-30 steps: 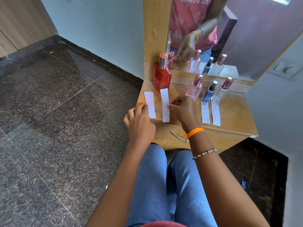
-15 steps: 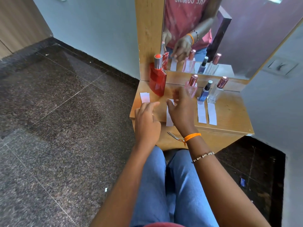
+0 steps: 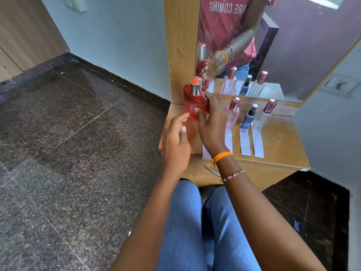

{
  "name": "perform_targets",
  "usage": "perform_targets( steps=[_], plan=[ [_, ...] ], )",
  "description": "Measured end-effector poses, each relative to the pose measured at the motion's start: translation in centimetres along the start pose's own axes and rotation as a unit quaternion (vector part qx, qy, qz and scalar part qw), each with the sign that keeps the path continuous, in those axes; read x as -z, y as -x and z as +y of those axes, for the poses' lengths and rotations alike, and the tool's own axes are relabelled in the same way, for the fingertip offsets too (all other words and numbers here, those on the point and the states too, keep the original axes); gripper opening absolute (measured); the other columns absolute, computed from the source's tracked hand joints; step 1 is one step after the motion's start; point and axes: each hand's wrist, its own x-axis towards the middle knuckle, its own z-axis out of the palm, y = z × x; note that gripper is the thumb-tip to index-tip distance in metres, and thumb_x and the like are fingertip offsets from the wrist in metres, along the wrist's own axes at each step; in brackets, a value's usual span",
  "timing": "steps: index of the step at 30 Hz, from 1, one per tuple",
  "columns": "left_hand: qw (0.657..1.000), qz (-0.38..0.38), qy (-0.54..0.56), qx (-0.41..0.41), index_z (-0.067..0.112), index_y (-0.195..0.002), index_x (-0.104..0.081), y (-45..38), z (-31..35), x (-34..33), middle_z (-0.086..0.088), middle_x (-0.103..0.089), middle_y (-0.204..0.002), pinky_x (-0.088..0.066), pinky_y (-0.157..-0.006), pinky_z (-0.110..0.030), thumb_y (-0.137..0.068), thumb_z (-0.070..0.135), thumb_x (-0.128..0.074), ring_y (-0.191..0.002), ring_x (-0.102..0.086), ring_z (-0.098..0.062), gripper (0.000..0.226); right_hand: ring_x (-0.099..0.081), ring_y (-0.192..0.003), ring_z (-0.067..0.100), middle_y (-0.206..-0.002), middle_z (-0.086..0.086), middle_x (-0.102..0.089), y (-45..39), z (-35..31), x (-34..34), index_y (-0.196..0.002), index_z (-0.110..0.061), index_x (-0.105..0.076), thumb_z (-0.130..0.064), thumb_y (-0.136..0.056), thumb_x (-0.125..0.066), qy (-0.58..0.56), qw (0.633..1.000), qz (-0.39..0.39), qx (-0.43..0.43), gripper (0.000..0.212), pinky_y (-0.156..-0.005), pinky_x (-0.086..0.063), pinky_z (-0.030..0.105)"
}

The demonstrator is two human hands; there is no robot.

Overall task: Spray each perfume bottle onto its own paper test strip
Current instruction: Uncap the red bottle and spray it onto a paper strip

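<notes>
My right hand grips a red perfume bottle with a silver collar and red cap, upright at the left of the wooden shelf. Just left of the bottle my left hand hovers with fingers apart, holding nothing. To the right stand a pink bottle, a small blue bottle and a clear bottle. White paper strips lie in front of them: one by the pink bottle, one by the blue, one by the clear. Another strip shows below my right wrist.
A mirror in a wooden frame rises right behind the bottles and reflects them. A grey wall closes in the shelf's right side. A metal drawer handle sits under the front edge. My knees in jeans are below; dark stone floor lies to the left.
My right hand left the paper strips, reached up left and closed around the red bottle. My left hand came off the left strip and rose beside the bottle.
</notes>
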Motion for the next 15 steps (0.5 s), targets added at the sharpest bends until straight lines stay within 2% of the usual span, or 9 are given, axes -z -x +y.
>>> perform_targets(
  steps=[2,5,8,10,11,13,15],
  plan=[
    [0.998,0.004,0.046,-0.033,0.011,-0.133,-0.044,0.0,0.7,0.1,-0.001,-0.043,-0.126,-0.033,-0.104,-0.017,-0.094,0.003,-0.04,-0.122,-0.045,-0.011,0.041,-0.055,-0.095,0.003,-0.106,-0.005,-0.058,1.4,-0.8,1.5,-0.123,-0.004,-0.053,0.003,-0.086,-0.056,-0.036,0.999,0.007,0.025,0.038,-0.084,-0.04,0.006],
    [0.995,-0.018,0.075,-0.062,0.011,-0.14,-0.033,-0.3,1.6,0.1,-0.008,-0.038,-0.137,-0.032,-0.108,-0.023,-0.092,0.018,-0.05,-0.129,-0.041,-0.013,0.051,-0.057,-0.103,0.003,-0.115,-0.002,-0.058,3.2,-1.6,4.2,-0.128,-0.005,-0.047,-0.008,-0.091,-0.054,-0.1,0.993,-0.051,0.03,0.037,-0.091,-0.045,0.016],
    [0.979,-0.08,0.186,-0.005,0.019,-0.127,-0.047,-0.5,2.4,0.4,-0.003,-0.059,-0.121,-0.047,-0.096,-0.027,-0.084,0.024,-0.062,-0.113,-0.057,-0.011,0.046,-0.057,-0.114,0.014,-0.122,0.004,-0.059,4.1,-2.3,6.7,-0.131,-0.009,-0.044,-0.012,-0.094,-0.051,-0.146,0.979,-0.14,0.002,0.037,-0.1,-0.046,0.032],
    [0.965,-0.107,0.237,0.023,0.017,-0.115,-0.056,-0.4,2.4,0.5,-0.003,-0.068,-0.107,-0.053,-0.084,-0.028,-0.079,0.022,-0.067,-0.1,-0.065,-0.014,0.038,-0.056,-0.114,0.015,-0.124,0.005,-0.058,4.3,-2.6,7.9,-0.132,-0.013,-0.044,-0.008,-0.095,-0.05,-0.134,0.974,-0.181,-0.01,0.038,-0.101,-0.045,0.031],
    [0.966,-0.104,0.235,0.024,0.017,-0.113,-0.058,-0.3,2.3,0.5,-0.006,-0.069,-0.105,-0.054,-0.084,-0.03,-0.078,0.021,-0.069,-0.099,-0.066,-0.016,0.037,-0.056,-0.113,0.013,-0.125,0.004,-0.056,4.3,-2.8,8.4,-0.133,-0.014,-0.044,-0.005,-0.095,-0.051,-0.112,0.975,-0.191,-0.013,0.04,-0.101,-0.045,0.028],
    [0.971,-0.081,0.222,0.021,0.015,-0.111,-0.059,0.2,2.3,0.1,-0.009,-0.069,-0.105,-0.054,-0.085,-0.035,-0.076,0.022,-0.07,-0.098,-0.067,-0.02,0.037,-0.054,-0.111,0.012,-0.126,0.006,-0.05,4.1,-3.3,9.0,-0.135,-0.013,-0.043,-0.002,-0.092,-0.053,-0.067,0.983,-0.169,-0.012,0.045,-0.101,-0.045,0.025],
    [0.977,-0.05,0.206,0.02,0.016,-0.106,-0.061,0.7,2.5,-0.4,-0.005,-0.07,-0.099,-0.054,-0.084,-0.036,-0.075,0.024,-0.071,-0.094,-0.068,-0.017,0.034,-0.053,-0.109,0.009,-0.123,0.004,-0.049,3.6,-4.2,9.2,-0.134,-0.014,-0.042,0.0,-0.093,-0.05,-0.095,0.989,-0.104,-0.032,0.044,-0.099,-0.044,0.022]
  ],
)
